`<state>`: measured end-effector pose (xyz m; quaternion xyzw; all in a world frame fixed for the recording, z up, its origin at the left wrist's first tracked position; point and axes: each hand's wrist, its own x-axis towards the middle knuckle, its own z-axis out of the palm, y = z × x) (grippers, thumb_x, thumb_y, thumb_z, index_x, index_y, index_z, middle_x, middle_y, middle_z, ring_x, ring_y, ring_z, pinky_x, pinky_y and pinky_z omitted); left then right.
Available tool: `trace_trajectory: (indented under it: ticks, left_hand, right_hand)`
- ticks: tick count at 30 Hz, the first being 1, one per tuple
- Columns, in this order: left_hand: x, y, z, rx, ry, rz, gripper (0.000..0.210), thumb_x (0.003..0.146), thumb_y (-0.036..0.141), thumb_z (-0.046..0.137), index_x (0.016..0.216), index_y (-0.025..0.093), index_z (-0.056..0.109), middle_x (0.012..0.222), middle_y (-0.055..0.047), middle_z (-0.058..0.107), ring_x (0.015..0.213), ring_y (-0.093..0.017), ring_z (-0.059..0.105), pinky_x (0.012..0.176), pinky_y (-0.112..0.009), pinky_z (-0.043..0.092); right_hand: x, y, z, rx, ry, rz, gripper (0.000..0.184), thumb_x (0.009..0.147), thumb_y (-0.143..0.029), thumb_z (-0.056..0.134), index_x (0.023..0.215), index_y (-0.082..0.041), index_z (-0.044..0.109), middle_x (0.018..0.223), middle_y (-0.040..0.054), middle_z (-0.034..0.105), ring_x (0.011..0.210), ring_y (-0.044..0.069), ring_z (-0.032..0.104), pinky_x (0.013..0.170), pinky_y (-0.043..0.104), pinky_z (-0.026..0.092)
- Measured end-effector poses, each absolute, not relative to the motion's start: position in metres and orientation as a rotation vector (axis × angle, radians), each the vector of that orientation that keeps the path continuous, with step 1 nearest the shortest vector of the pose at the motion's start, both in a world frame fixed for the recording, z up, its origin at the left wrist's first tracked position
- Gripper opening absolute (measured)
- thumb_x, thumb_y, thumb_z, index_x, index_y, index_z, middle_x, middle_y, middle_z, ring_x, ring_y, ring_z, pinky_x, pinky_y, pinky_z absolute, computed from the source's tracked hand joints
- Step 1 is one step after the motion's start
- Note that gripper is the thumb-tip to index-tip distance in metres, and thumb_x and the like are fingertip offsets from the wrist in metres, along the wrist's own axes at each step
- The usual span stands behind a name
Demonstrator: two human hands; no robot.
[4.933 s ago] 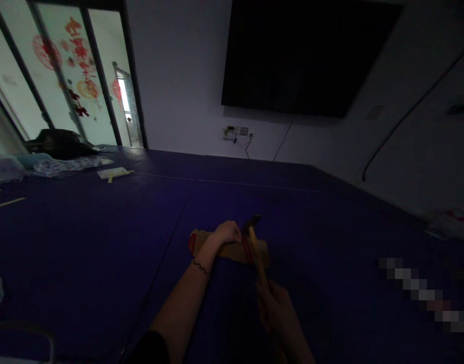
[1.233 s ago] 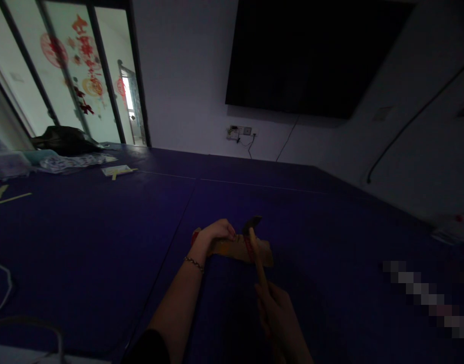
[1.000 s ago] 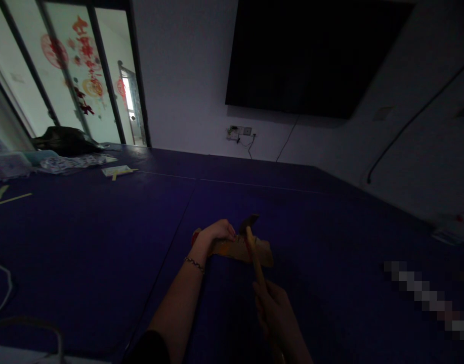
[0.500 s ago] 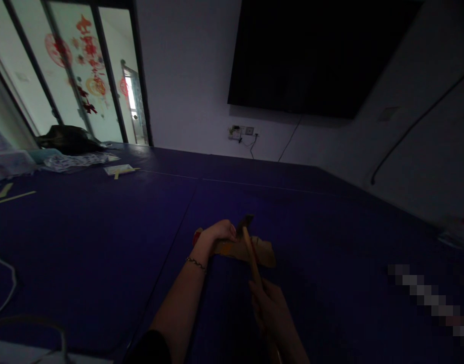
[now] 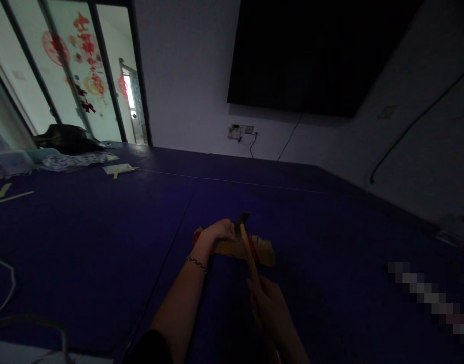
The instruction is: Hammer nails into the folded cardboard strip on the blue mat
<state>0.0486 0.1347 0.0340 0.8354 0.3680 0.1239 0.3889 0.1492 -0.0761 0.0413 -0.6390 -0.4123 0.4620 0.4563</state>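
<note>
My right hand [image 5: 268, 302] is wrapped round the wooden handle of a hammer [image 5: 250, 257], whose dark metal head points away from me. Just left of that head, my left hand [image 5: 221, 230] rests with curled fingers over a brown, cardboard-like piece [image 5: 265, 251]. Anything pinched in those fingertips is too small and dark to see. Red and orange patches mark the brown piece, which lies flat on the dark blue surface [image 5: 140, 237]. The hammer crosses above its middle, and the left forearm hides part of its left end.
A small white tray [image 5: 118, 170] with pale yellow strips lies at the far left. Behind it are a patterned cloth or bag [image 5: 74, 161] and a black bag [image 5: 67, 137]. A white cable [image 5: 12, 283] curves at the left edge. A dark screen [image 5: 311, 55] hangs on the wall.
The hammer's head has shifted slightly left and up, closer to my left fingers, and my right hand has moved a little with it. My left hand has stayed in place.
</note>
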Motion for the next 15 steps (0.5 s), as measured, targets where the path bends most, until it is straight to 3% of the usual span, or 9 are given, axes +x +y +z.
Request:
trace_trajectory:
  ticks: [8, 15]
  left_hand:
    - [0.0492, 0.136, 0.0353, 2.129, 1.001, 0.291, 0.012, 0.052, 0.019, 0.066, 0.054, 0.009, 0.061, 0.047, 0.004, 0.045, 0.044, -0.007, 0.038, 0.044, -0.02, 0.031]
    - [0.0445, 0.1303, 0.0419, 2.126, 0.951, 0.28, 0.019, 0.052, 0.021, 0.069, 0.068, 0.012, 0.066, 0.06, 0.001, 0.06, 0.057, -0.013, 0.052, 0.055, -0.022, 0.04]
  right_hand:
    - [0.1454, -0.0747, 0.0404, -1.633, -1.034, 1.121, 0.028, 0.07, -0.042, 0.048, 0.059, -0.017, 0.042, 0.041, -0.0097, 0.034, 0.03, 0.002, 0.03, 0.029, 0.016, 0.024]
    - [0.1445, -0.0812, 0.0403, -1.54, -0.977, 1.184, 0.036, 0.068, -0.051, 0.05, 0.061, -0.018, 0.039, 0.041, -0.0108, 0.034, 0.028, 0.002, 0.029, 0.027, 0.015, 0.023]
